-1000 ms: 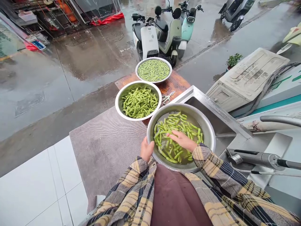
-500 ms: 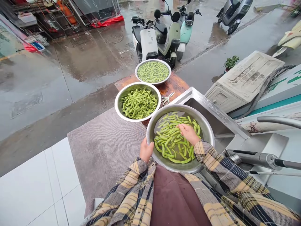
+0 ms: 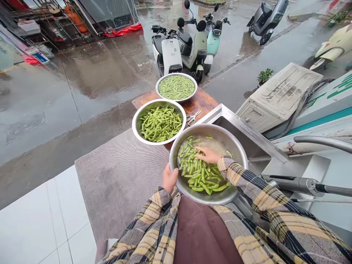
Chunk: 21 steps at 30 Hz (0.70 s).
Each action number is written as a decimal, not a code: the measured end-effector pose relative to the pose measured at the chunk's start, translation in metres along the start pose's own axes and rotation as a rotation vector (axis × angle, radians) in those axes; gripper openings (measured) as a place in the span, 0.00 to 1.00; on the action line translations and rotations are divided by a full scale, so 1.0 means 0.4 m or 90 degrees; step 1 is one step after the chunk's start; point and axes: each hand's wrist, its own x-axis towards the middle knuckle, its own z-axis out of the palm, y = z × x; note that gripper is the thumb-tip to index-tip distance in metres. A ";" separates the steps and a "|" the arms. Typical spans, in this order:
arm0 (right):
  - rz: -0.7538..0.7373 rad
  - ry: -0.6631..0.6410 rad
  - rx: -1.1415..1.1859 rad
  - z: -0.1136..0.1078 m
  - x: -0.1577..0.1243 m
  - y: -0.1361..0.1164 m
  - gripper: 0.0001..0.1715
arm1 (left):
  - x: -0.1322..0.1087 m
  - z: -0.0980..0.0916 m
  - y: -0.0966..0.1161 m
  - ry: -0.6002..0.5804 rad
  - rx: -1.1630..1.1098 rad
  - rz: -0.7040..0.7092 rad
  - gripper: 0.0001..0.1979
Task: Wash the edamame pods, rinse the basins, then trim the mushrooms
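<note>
A large steel basin (image 3: 238,146) of water stands close in front of me, partly over the sink's edge. Green edamame pods (image 3: 202,176) float and lie in it, bunched toward the left and near side. My left hand (image 3: 169,178) is closed on the basin's left rim, thumb on top. Inside the basin, my right hand (image 3: 208,154) reaches in at the water surface among the pods. Its fingers are stretched out and somewhat apart, touching pods without gripping any that I can see. The water beyond it looks churned and cloudy.
A heaped bowl of pods (image 3: 135,126) and a water-filled bowl of pods (image 3: 157,88) stand beyond on a wooden table (image 3: 207,101). Scissors (image 3: 194,117) lie beside them. A steel sink (image 3: 254,156) with a faucet (image 3: 324,141) is on the right. Scooters (image 3: 172,55) stand on wet ground.
My right hand has swept left through the water and its fingers have spread. The pods have shifted left and bunched up. My left hand keeps its hold on the rim.
</note>
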 end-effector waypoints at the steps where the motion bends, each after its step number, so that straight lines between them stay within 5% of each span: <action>1: -0.011 -0.022 0.004 0.022 -0.011 -0.013 0.41 | 0.000 0.000 0.001 -0.001 -0.004 -0.003 0.16; 11: -0.019 -0.127 0.020 0.173 -0.156 -0.087 0.50 | -0.002 0.005 0.005 -0.005 -0.028 -0.008 0.15; 21: 0.027 -0.028 0.039 0.218 -0.156 -0.095 0.37 | 0.004 0.002 0.001 0.010 -0.017 -0.006 0.15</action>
